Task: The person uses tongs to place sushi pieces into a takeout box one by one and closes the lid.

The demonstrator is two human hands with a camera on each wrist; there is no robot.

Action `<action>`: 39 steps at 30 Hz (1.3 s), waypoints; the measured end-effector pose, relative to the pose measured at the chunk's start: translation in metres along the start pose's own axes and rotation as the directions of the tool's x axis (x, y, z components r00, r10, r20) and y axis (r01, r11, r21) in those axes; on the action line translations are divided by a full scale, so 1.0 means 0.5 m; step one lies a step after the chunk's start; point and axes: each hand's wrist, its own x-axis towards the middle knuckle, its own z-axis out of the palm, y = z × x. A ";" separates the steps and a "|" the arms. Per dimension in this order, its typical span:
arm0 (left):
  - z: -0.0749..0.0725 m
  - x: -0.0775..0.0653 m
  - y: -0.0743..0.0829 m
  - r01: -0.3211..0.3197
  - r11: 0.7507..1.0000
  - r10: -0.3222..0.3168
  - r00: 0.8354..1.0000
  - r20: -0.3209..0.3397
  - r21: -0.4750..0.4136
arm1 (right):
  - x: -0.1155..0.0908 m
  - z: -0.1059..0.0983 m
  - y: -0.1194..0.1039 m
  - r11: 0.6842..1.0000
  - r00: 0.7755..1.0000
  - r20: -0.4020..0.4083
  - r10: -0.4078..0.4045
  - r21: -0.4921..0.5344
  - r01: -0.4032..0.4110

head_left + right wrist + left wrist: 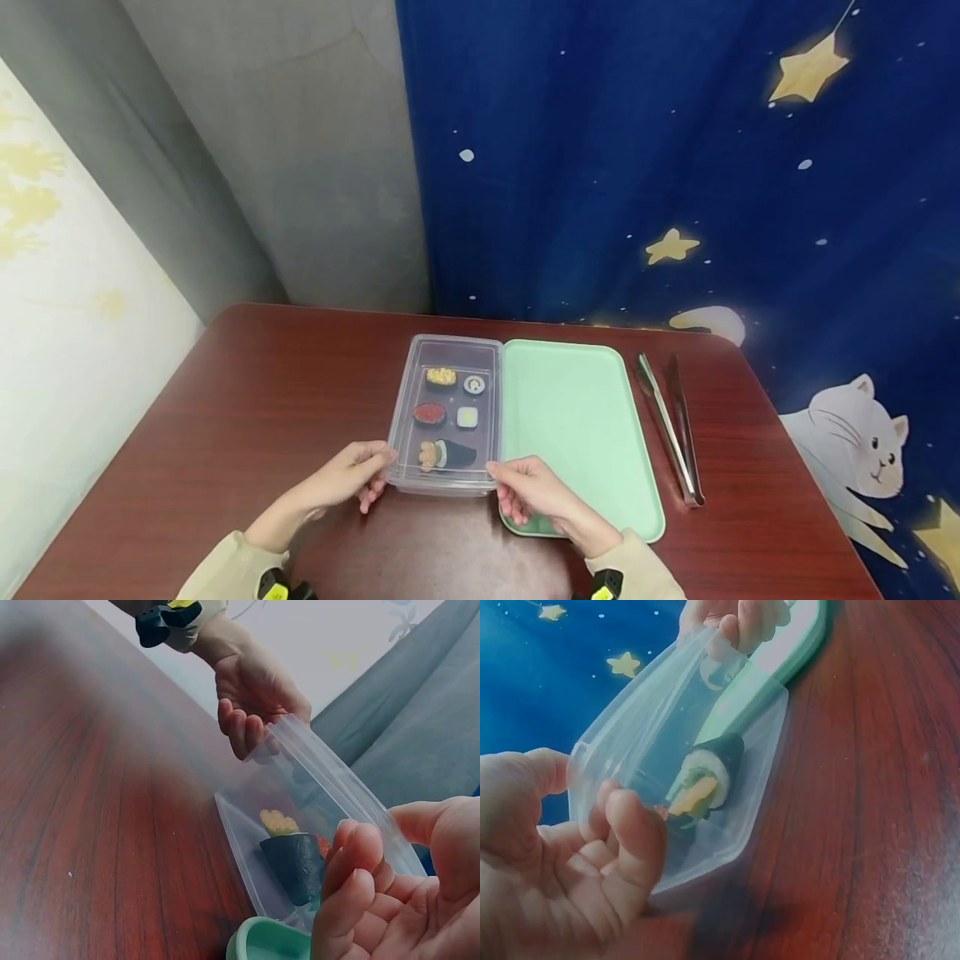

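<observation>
A clear plastic food container [491,392], with what looks like a clear lid over it, sits on the table. Several sushi pieces show inside: a hand roll [459,452], a red-topped piece [430,414], a yellow-topped piece [441,377] and small round and square ones. My left hand [350,475] pinches the rim at the near left corner, thumb on top and other fingers curled below. At the near right corner my right hand [536,493] pinches the rim likewise. Whether they grip only the lid or the box too, I cannot tell.
A pale green tray [573,417] lies against the container's right side, partly under my right hand. Right of it are metal tongs [671,433], their arms apart. The dark red table [300,375] meets a curtain at its far edge.
</observation>
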 end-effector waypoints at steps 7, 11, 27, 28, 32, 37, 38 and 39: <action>-0.005 0.009 -0.018 -0.059 0.995 0.062 0.997 0.035 -0.079 | -0.004 -0.006 -0.002 1.000 0.999 0.035 0.012 0.015 -0.012; 0.007 0.010 -0.017 -0.010 0.997 0.006 0.999 -0.048 -0.077 | -0.002 -0.012 -0.002 1.000 0.998 0.059 0.011 0.015 -0.012; 0.038 -0.003 -0.011 0.115 0.990 -0.130 0.966 -0.224 -0.079 | 0.013 -0.007 0.003 1.000 1.000 0.018 0.011 0.011 -0.011; 0.039 -0.003 -0.015 0.096 0.991 -0.115 0.967 -0.226 -0.091 | 0.013 -0.006 0.004 1.000 1.000 0.022 0.012 0.017 -0.013; 0.047 -0.004 -0.031 0.018 0.992 -0.049 0.966 -0.256 -0.122 | 0.010 -0.004 0.006 0.999 0.999 0.046 0.007 0.041 -0.009; 0.055 0.003 -0.053 -0.082 0.983 0.034 0.961 -0.273 -0.164 | 0.006 -0.011 0.006 0.999 0.999 0.054 0.005 0.048 -0.008; 0.056 0.004 -0.053 -0.081 0.983 0.032 0.960 -0.278 -0.166 | 0.006 -0.012 0.006 0.999 0.999 0.054 0.004 0.047 -0.007; 0.057 0.004 -0.053 -0.074 0.982 0.024 0.960 -0.279 -0.172 | 0.007 -0.013 0.006 0.999 0.999 0.054 0.003 0.046 -0.006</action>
